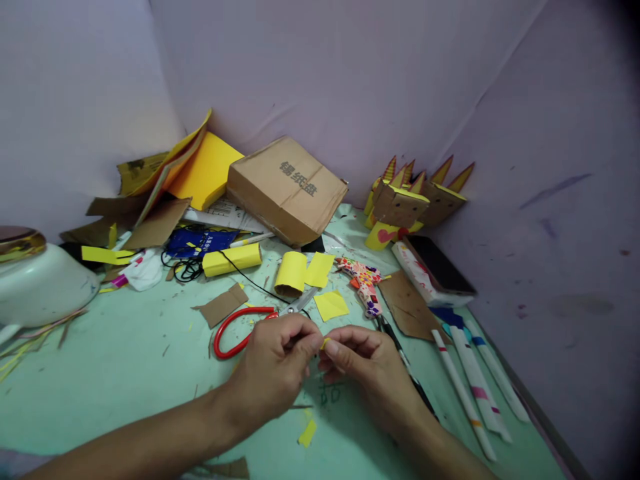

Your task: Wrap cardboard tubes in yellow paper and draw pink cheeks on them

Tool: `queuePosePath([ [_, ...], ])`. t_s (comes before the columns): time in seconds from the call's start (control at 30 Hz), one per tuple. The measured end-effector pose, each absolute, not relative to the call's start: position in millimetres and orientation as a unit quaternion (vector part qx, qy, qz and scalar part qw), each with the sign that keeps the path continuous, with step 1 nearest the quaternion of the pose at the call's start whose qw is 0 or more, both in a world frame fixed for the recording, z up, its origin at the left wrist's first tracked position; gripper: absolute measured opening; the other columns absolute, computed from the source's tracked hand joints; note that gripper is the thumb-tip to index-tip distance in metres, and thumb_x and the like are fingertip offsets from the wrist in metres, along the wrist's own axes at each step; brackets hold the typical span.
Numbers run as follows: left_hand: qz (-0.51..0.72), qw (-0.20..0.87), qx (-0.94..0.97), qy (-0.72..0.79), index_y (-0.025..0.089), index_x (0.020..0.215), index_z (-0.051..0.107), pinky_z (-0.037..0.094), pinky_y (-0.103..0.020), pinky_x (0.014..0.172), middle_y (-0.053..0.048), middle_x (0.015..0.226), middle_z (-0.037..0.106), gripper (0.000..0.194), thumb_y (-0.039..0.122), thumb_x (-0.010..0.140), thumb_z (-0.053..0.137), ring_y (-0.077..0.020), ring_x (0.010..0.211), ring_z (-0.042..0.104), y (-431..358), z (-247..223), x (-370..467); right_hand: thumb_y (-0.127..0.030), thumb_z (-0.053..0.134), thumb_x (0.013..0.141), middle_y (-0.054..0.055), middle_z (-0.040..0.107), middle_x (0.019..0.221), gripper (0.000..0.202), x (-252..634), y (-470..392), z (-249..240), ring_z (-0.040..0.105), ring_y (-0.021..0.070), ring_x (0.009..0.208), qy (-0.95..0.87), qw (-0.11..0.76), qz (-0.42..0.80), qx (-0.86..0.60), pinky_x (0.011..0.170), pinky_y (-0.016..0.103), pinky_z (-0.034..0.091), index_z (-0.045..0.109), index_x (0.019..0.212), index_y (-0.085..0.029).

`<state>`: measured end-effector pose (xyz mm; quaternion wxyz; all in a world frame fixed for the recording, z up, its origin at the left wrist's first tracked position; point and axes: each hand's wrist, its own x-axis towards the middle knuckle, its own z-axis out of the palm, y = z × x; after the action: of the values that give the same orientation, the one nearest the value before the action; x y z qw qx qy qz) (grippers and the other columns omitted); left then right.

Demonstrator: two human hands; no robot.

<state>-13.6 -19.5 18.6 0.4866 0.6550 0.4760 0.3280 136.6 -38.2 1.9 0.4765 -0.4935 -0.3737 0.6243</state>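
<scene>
My left hand (283, 353) and my right hand (363, 363) meet over the table, fingertips pinched on a small yellow paper piece (325, 343). Most of that piece is hidden by the fingers. Behind my left hand lie red-handled scissors (221, 339), their blades pointing away. Just beyond the hands are a yellow paper square (331, 305), another yellow piece (320, 269) and a yellow paper tube (291, 273) standing up. A floral-patterned glue gun (367, 283) rests beyond my right hand. A yellow scrap (307, 433) lies nearer me.
A cardboard box (287, 187) stands at the back, beside folded yellow card (207, 170). Cardboard figures with spikes (403, 203) are at back right, near a phone (440, 263) on a tissue pack. Markers (465, 390) lie at right, a white rounded object (45, 287) at left.
</scene>
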Motion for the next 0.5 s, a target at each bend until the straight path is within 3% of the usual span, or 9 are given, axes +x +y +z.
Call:
queuePosePath([
  [0.1,0.321,0.466,0.676,0.472,0.017,0.064,0.057,0.033,-0.019,0.043,0.005,0.049,0.049,0.023,0.028,0.082,0.047,-0.0092,0.046,0.044,-20,21,-15,-0.040,0.082,0.056,0.002,0.066,0.053,0.031,138,-38,1,0.058,0.0114,0.047,-0.380,0.471,0.623,-0.495,0.050,0.023,0.049,0.070,0.064,-0.013],
  [0.2,0.269,0.365,0.763,0.460,0.018,0.069,0.061,0.040,-0.023,0.055,0.000,0.061,0.059,0.025,0.027,0.084,0.044,-0.0134,0.058,0.054,-17,29,-22,-0.036,0.081,0.059,0.001,0.064,0.050,0.027,139,-38,-1,0.056,0.0101,0.047,-0.382,0.482,0.608,-0.502,0.050,0.021,0.046,0.068,0.063,-0.013],
  [0.37,0.012,0.130,0.843,0.522,0.017,0.092,0.062,0.045,-0.039,0.066,-0.014,0.089,0.065,0.023,0.026,0.079,0.045,-0.0303,0.079,0.062,-10,38,-43,-0.031,0.081,0.059,-0.001,0.064,0.053,0.023,143,-31,-1,0.057,0.0094,0.048,-0.308,0.571,0.590,-0.481,0.050,0.020,0.047,0.066,0.064,-0.014],
  [0.5,-0.093,0.116,0.838,0.526,0.014,0.119,0.054,0.048,-0.044,0.074,-0.020,0.110,0.060,0.050,0.026,0.070,0.054,-0.0349,0.092,0.061,-7,32,-45,-0.030,0.085,0.051,-0.002,0.063,0.053,0.029,147,-26,3,0.059,0.0099,0.048,-0.216,0.617,0.606,-0.453,0.047,0.019,0.049,0.064,0.062,-0.014],
])
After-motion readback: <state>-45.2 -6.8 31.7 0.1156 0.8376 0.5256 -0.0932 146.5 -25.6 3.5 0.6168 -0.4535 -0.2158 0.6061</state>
